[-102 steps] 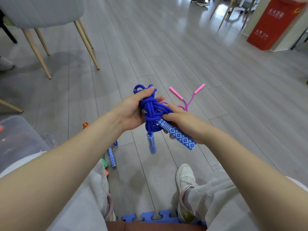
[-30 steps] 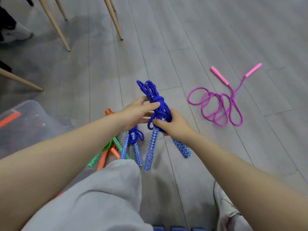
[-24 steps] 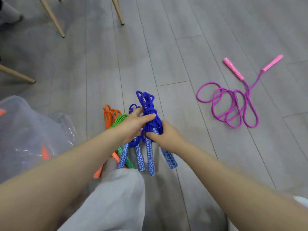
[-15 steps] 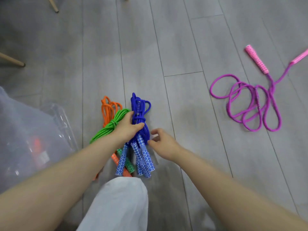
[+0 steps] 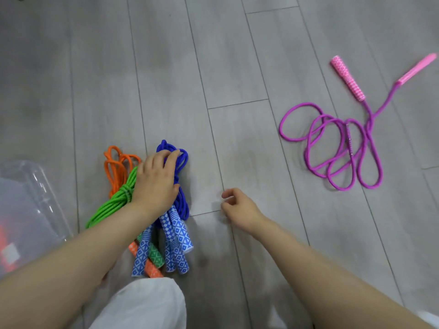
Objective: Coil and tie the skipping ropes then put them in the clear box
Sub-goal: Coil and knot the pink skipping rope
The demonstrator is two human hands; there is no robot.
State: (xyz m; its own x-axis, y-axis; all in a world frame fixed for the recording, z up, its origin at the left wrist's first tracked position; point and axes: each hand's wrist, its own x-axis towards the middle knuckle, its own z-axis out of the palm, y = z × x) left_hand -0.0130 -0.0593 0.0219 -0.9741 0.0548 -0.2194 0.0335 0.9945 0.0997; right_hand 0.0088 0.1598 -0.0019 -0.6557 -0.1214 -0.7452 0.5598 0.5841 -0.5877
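Left hand (image 5: 155, 184) flat, fingers straight, pressing coiled blue braided skipping rope (image 5: 181, 186); right hand (image 5: 237, 205) loosely curled, holding nothing; translucent clear plastic box (image 5: 35, 193) alongside, contents blurred.

Indoor room: grey wood-plank floor (image 5: 237, 67).

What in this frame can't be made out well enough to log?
- Clear box, head view: cut off by the left edge; the orange shapes seen through its hazy wall can't be identified.
- Blue rope bundles: the left hand covers their middle, so the knots and whether its fingers grip or just rest are unclear.
- Orange rope and green rope: handles partly hidden under blue handles and forearm.
- Pink rope: one handle blurred at the right edge.
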